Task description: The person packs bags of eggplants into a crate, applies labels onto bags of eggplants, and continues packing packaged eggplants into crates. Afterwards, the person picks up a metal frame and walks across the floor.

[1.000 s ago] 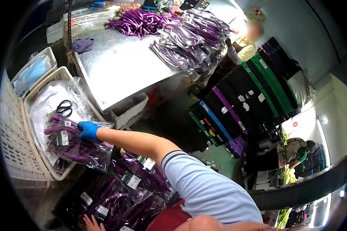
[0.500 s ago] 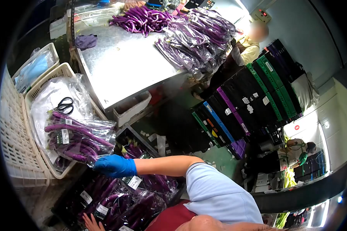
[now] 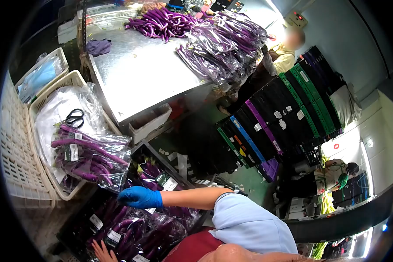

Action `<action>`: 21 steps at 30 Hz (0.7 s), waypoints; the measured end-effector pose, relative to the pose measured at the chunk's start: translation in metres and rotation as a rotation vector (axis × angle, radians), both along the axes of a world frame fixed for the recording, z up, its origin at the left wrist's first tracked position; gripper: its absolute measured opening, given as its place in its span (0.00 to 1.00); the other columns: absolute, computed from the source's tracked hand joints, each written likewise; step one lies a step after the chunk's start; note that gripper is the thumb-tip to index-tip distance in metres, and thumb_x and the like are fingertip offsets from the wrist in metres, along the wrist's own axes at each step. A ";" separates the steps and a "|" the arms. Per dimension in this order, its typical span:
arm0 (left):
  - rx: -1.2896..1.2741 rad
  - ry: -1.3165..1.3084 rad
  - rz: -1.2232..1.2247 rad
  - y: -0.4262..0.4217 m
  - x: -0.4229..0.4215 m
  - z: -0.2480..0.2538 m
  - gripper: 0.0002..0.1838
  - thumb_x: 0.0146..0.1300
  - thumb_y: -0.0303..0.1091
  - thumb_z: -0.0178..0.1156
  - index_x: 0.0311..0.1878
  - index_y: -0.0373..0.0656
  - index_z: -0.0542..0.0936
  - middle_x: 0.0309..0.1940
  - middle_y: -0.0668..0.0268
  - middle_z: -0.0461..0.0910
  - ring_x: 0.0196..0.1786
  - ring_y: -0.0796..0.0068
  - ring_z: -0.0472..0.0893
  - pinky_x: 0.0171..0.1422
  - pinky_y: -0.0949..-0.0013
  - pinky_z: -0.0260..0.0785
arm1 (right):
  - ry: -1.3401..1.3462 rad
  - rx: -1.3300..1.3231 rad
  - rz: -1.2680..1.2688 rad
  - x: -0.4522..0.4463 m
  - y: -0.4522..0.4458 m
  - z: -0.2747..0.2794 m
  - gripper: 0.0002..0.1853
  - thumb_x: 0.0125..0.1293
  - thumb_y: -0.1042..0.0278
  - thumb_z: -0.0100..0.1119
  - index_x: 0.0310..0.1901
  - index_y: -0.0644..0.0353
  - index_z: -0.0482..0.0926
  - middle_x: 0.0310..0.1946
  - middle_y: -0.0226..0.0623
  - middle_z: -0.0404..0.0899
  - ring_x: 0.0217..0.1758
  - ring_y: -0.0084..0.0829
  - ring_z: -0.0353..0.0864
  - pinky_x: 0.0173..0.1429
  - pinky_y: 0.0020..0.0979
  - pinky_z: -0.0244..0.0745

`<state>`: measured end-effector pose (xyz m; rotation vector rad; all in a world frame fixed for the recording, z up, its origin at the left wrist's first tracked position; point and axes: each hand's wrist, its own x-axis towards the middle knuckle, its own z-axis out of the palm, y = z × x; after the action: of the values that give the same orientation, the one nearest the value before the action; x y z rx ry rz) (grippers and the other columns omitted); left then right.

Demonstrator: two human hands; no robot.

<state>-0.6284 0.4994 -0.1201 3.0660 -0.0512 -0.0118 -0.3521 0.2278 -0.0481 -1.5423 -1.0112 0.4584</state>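
Observation:
My right hand [image 3: 139,198], in a blue glove, is over a black crate [image 3: 81,215] of bagged eggplants [image 3: 131,231]. Its fingers bend downward and their tips are hidden, so I cannot tell whether they grip anything. Just beyond it, a clear bag of long purple eggplants [image 3: 91,153] with white labels lies on a cream basket [image 3: 38,109]. My left hand [image 3: 104,252] is bare, its fingers spread against the bagged eggplants at the crate's near side, partly cut off by the frame's lower edge.
Black scissors [image 3: 75,118] lie on plastic sheets in the basket. A metal table [image 3: 135,78] bears loose eggplants [image 3: 163,24] and a heap of bagged ones [image 3: 225,48]. Stacked black crates [image 3: 275,118] stand to the right. Two people [image 3: 281,59] are farther off.
My right hand has moved a little right and down, away from the bag on the basket, which stays put. My left hand has barely shifted.

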 end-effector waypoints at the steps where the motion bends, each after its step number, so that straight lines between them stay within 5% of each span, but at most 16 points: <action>1: -0.020 0.016 -0.001 0.001 -0.001 0.001 0.29 0.63 0.54 0.36 0.60 0.45 0.66 0.58 0.42 0.62 0.57 0.43 0.64 0.58 0.45 0.57 | 0.021 -0.039 0.020 -0.004 0.001 0.000 0.10 0.56 0.75 0.55 0.41 0.63 0.72 0.34 0.44 0.75 0.37 0.39 0.76 0.43 0.32 0.70; 4: 0.319 0.084 -0.211 0.011 -0.001 0.001 0.30 0.61 0.53 0.42 0.60 0.42 0.65 0.58 0.38 0.60 0.55 0.40 0.65 0.54 0.43 0.60 | 0.063 -0.110 0.082 -0.014 0.005 0.003 0.10 0.52 0.76 0.54 0.39 0.64 0.72 0.32 0.47 0.75 0.35 0.42 0.75 0.41 0.34 0.70; 10: -0.016 0.099 -0.028 0.002 0.001 0.007 0.31 0.59 0.51 0.47 0.61 0.40 0.64 0.59 0.38 0.58 0.57 0.37 0.62 0.56 0.42 0.58 | 0.077 -0.191 0.176 -0.038 0.010 -0.016 0.09 0.56 0.72 0.54 0.39 0.62 0.73 0.30 0.45 0.75 0.32 0.40 0.75 0.36 0.34 0.69; 21: 0.006 -0.007 -0.015 0.006 -0.011 -0.012 0.29 0.61 0.53 0.46 0.61 0.44 0.65 0.62 0.49 0.59 0.61 0.47 0.60 0.60 0.44 0.54 | 0.019 -0.407 0.252 -0.066 0.013 -0.055 0.11 0.53 0.68 0.52 0.37 0.63 0.74 0.31 0.52 0.75 0.33 0.49 0.74 0.36 0.41 0.69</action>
<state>-0.6399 0.5056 -0.1322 3.0718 -0.0754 -0.0026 -0.4181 0.2412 -0.1034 -1.7680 -1.1517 0.8972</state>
